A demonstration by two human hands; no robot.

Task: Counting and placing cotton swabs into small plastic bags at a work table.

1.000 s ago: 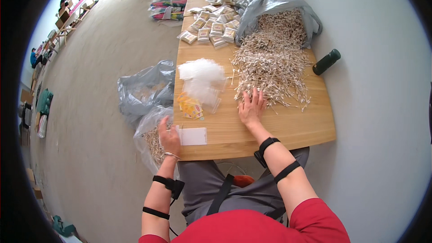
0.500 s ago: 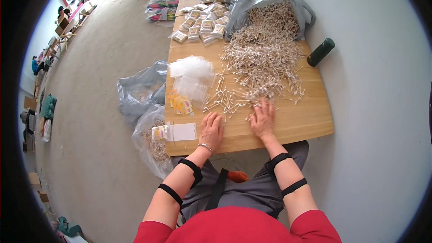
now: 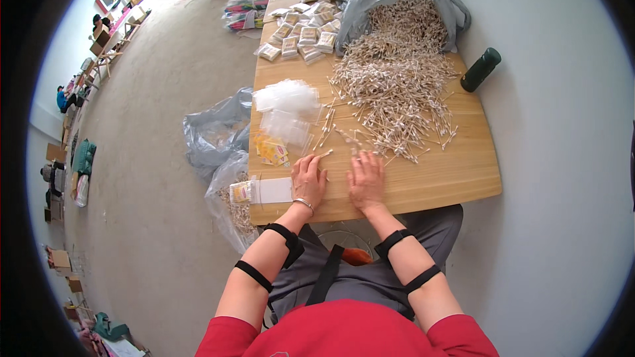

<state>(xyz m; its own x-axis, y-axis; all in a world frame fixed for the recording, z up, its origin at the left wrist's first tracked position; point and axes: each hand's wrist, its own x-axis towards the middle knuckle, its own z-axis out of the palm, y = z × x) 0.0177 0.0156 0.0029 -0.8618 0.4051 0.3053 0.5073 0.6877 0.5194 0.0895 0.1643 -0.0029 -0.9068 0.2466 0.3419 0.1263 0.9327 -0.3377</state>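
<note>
Both palms face down at the near part of the wooden table. My left hand [image 3: 308, 182] lies with its fingers stretched forward; a few cotton swabs show at its fingertips, and whether more lie beneath it is hidden. Beside it, my right hand [image 3: 366, 182] rests flat, fingers out, with a few slightly blurred swabs just beyond its fingertips. Ahead spreads a large pile of cotton swabs [image 3: 400, 89], spilling from a grey plastic bag [image 3: 354, 10]. Left of my left hand are a white card [image 3: 275, 190] and a small clear pack of swabs [image 3: 241, 192].
Clear bags [image 3: 286, 100] and yellow printed cards [image 3: 270, 149] lie along the table's left side, with filled swab packs [image 3: 290, 46] farther back. A dark green bottle [image 3: 481, 69] stands at right by the wall. Plastic sacks [image 3: 215, 133] sit on the floor at left.
My right hand has slid left, away from the pile and closer to my left hand. Fewer loose swabs lie in front of the hands. The view has shifted slightly.
</note>
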